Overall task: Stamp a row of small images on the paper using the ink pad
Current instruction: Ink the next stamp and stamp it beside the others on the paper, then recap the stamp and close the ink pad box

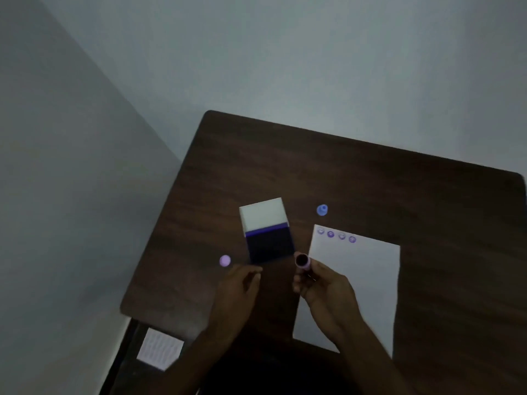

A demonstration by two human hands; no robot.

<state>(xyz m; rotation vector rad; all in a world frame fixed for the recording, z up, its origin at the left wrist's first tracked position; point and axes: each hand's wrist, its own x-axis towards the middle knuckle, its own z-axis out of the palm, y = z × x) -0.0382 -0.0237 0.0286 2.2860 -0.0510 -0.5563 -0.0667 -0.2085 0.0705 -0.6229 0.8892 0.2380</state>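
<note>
A white sheet of paper (356,280) lies on the dark wooden table (370,181), with a row of several small purple stamped images (336,236) along its far edge. The ink pad (269,246) sits open to its left, white lid (262,213) flipped back. My right hand (328,286) holds a small purple stamp (302,261) between pad and paper, its inked face tilted up toward me. My left hand (239,283) rests at the pad's near edge, fingers loosely curled, holding nothing that I can see.
A purple cap (225,260) lies left of the pad. A blue stamp or cap (322,210) stands beyond the paper. A white printed card (159,349) lies below the table's left corner. Grey walls close in behind and to the left.
</note>
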